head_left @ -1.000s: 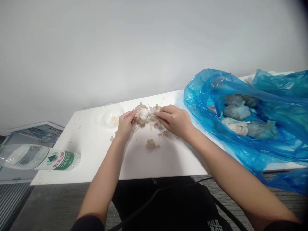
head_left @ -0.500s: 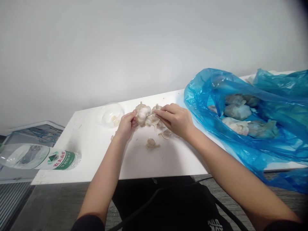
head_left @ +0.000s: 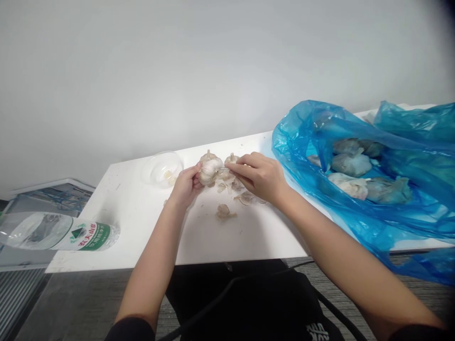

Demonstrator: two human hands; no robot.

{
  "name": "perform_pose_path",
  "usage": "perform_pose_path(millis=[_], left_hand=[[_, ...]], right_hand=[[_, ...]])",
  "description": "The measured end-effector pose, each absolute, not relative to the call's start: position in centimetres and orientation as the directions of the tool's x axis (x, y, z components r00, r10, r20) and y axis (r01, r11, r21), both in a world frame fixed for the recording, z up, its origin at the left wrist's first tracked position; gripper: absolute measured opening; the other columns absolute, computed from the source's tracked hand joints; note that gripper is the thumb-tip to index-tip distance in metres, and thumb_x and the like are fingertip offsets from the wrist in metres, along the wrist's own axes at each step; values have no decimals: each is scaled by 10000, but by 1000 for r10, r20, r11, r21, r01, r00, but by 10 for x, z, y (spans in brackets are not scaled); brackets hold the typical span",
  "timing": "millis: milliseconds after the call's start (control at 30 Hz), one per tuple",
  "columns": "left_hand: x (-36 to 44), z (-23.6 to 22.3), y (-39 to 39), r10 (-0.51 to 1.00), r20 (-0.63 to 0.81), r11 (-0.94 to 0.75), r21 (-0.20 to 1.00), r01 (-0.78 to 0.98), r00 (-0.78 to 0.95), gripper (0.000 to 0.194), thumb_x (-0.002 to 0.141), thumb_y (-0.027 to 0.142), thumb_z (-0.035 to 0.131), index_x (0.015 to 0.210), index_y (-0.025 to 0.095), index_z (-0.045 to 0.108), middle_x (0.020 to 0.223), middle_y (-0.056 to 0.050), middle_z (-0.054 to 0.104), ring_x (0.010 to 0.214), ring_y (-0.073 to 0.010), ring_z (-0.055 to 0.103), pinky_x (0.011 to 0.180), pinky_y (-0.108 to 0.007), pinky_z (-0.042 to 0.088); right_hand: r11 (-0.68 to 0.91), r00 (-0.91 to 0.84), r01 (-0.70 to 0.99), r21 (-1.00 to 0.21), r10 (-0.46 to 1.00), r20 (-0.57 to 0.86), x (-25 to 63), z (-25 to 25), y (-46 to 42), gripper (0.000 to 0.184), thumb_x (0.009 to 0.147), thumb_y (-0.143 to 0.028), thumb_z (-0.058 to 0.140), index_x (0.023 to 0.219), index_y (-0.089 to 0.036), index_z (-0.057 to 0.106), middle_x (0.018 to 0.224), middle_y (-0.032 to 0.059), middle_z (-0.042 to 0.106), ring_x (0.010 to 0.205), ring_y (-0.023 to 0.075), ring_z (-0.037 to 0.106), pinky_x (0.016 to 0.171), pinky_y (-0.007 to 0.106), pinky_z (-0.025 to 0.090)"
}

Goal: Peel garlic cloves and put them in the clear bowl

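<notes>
My left hand (head_left: 185,185) is closed around a white garlic bulb (head_left: 209,169) and holds it just above the white table (head_left: 135,227). My right hand (head_left: 259,176) is pinched at the bulb's right side, its fingertips on a thin strip of papery skin. Two more garlic bulbs (head_left: 232,158) lie just behind the held one. Loose garlic skins (head_left: 223,212) are scattered on the table under and in front of both hands.
A clear plastic bowl (head_left: 161,169) with a few peeled cloves stands left of the hands. A clear water bottle (head_left: 57,232) lies at the table's left corner. A big blue plastic bag (head_left: 359,175) holding more garlic covers the right side. A white wall rises behind.
The held bulb has been turned slightly and lowered a little between the hands. My right fingers have shifted along its side; both hands stay in the same place.
</notes>
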State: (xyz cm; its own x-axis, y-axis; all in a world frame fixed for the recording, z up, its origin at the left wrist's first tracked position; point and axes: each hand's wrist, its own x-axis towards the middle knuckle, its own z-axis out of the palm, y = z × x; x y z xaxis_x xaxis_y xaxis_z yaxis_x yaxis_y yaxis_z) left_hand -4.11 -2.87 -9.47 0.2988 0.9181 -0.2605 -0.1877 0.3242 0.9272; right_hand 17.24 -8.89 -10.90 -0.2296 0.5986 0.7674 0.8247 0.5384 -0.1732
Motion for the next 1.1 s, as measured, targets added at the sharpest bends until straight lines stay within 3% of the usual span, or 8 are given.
perform_pose_path(millis=[133, 267, 633, 1100], left_hand=[[-41, -94, -29, 925, -253, 300, 944, -135, 284, 473, 826, 333, 671, 519, 171, 350, 467, 72, 266, 386, -35, 262, 396, -182, 216], [-42, -95, -29, 932, -224, 268, 955, -125, 286, 483, 797, 321, 699, 511, 172, 339, 472, 77, 252, 388, -30, 262, 399, -179, 206], [-41, -92, -28, 921, -295, 341, 926, -162, 257, 442, 859, 291, 631, 532, 164, 363, 461, 75, 271, 376, -28, 255, 385, -168, 221], [-42, -96, -27, 926, -251, 302, 941, -155, 283, 473, 838, 346, 671, 527, 165, 365, 469, 75, 272, 381, -26, 262, 386, -169, 220]], right_hand=[[581, -103, 713, -394, 642, 760, 173, -103, -91, 245, 970, -307, 525, 1003, -226, 754, 856, 55, 700, 782, 156, 618, 659, 274, 452], [591, -105, 639, -492, 701, 706, 173, -104, -90, 220, 950, -282, 552, 995, -219, 757, 862, 49, 702, 773, 147, 632, 665, 267, 469], [670, -160, 567, -479, 660, 734, 174, -108, -86, 204, 944, -254, 562, 972, -201, 757, 826, 44, 691, 708, 128, 611, 657, 257, 467], [678, -197, 569, -465, 661, 724, 173, -109, -86, 203, 938, -257, 561, 961, -210, 757, 799, 34, 691, 672, 129, 600, 629, 264, 467]])
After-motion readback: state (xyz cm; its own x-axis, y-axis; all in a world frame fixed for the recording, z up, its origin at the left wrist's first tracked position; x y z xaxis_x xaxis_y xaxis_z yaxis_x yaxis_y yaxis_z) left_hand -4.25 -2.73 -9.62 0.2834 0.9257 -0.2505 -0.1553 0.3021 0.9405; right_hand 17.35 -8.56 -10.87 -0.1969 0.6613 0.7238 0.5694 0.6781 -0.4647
